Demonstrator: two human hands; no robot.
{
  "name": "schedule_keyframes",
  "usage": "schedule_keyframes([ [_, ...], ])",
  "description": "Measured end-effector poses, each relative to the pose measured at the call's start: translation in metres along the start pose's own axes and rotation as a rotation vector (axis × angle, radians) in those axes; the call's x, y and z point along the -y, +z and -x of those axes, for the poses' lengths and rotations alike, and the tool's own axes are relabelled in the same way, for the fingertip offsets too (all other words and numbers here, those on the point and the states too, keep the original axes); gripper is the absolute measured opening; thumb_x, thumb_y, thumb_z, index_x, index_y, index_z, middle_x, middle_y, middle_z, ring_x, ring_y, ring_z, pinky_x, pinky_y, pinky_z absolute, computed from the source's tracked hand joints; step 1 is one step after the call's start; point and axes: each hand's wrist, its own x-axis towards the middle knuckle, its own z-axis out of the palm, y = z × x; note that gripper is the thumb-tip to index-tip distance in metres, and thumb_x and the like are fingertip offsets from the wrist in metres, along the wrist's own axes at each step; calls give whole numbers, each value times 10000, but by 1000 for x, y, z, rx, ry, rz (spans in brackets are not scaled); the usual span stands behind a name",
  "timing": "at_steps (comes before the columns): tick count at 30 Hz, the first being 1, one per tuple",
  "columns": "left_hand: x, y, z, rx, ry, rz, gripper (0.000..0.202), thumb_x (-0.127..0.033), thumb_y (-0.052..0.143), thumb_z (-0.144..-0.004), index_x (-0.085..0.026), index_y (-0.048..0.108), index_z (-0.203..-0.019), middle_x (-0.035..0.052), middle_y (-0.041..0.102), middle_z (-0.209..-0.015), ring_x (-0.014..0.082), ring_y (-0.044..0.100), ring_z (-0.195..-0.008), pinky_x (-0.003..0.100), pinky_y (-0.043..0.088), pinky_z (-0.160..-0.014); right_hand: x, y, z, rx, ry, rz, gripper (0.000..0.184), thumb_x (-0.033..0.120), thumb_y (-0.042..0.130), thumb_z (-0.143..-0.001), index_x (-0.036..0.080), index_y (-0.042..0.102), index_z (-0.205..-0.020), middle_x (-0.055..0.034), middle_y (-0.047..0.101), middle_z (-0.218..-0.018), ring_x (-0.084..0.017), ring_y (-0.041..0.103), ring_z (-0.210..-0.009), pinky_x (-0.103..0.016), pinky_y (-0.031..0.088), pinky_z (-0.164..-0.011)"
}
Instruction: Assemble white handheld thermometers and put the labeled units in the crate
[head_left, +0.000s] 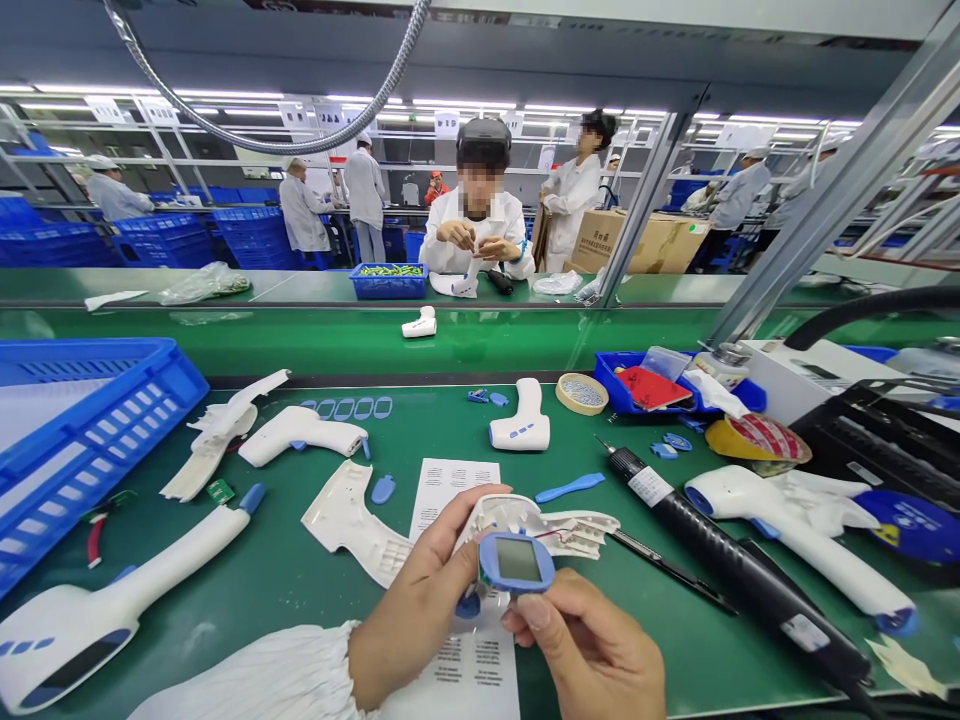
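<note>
My left hand (414, 598) grips an opened white thermometer housing (499, 512), with its thumb against a blue-framed display (519, 562). The fingers of my right hand (596, 650) pinch the lower edge of that display. Thin wires show inside the housing's handle at right. What lies behind the display is mostly hidden. Under my hands is a printed sheet (454, 482). Just left of them lies a loose white shell half (352, 520), with a small blue oval part (383, 489) beside it.
At right lie a black electric screwdriver (720, 550), a white thermometer (795, 540) and a black pen (675, 572). A blue pry tool (570, 487) is behind my hands. A blue crate (97, 440) and another thermometer (127, 600) stand left. Across the conveyor (315, 340) sits a co-worker (480, 215).
</note>
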Motion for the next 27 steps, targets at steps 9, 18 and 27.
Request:
schedule_keyframes([
  [9,6,-7,-1,30,40,-144,384,-387,525,-853,-303,508,-1228,0,595,-1173,199,507,-1077,281,354,-936,6,3,-10,-91,179,-96,169,359,693,-688,215,675,-602,-4,620,-520,-140,539,-464,-239,480,-469],
  [18,3,-6,0,55,54,-158,426,-359,585,-814,-287,492,-1224,6,600,-1076,183,517,-986,275,384,-886,7,5,-13,-96,237,-140,162,347,721,-656,200,684,-597,7,606,-482,-114,522,-451,-198,467,-455],
  [27,2,-4,-3,97,33,-103,430,-405,605,-795,-269,494,-1187,-10,573,-887,114,507,-762,240,422,-749,6,5,-12,-67,212,-128,150,329,713,-675,196,673,-619,21,613,-502,-95,542,-460,-155,474,-474],
])
